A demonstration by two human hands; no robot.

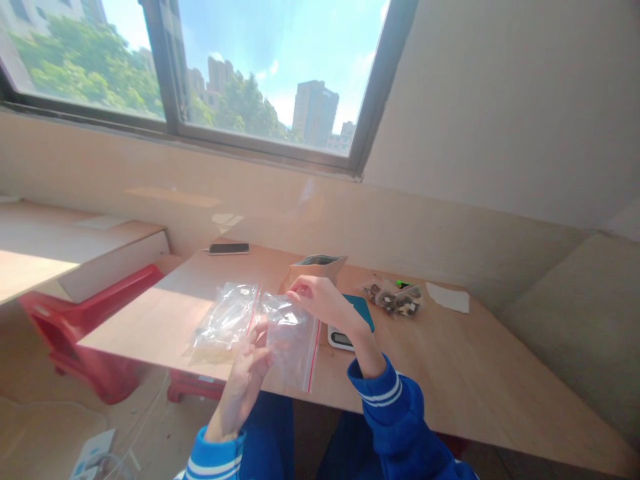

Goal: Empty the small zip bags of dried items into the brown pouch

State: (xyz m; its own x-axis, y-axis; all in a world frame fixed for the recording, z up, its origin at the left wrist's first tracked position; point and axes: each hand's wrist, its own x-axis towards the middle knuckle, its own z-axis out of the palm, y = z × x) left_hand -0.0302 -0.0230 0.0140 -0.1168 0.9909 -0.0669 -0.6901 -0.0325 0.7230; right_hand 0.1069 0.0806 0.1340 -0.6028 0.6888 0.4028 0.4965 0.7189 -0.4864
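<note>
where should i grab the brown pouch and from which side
Probably pinch the brown pouch by its rim's right corner, from above: the mouth gapes upward and that corner shows clear, while the right hand blocks part of the front in this view.

The place looks like a small workroom. A scale [342,339] and plastic bags [227,320] lie on a wooden table [460,367] near a window [280,67].

Table [460,373] bears phone [229,249], scale [341,339], plastic bags [225,320]
</note>
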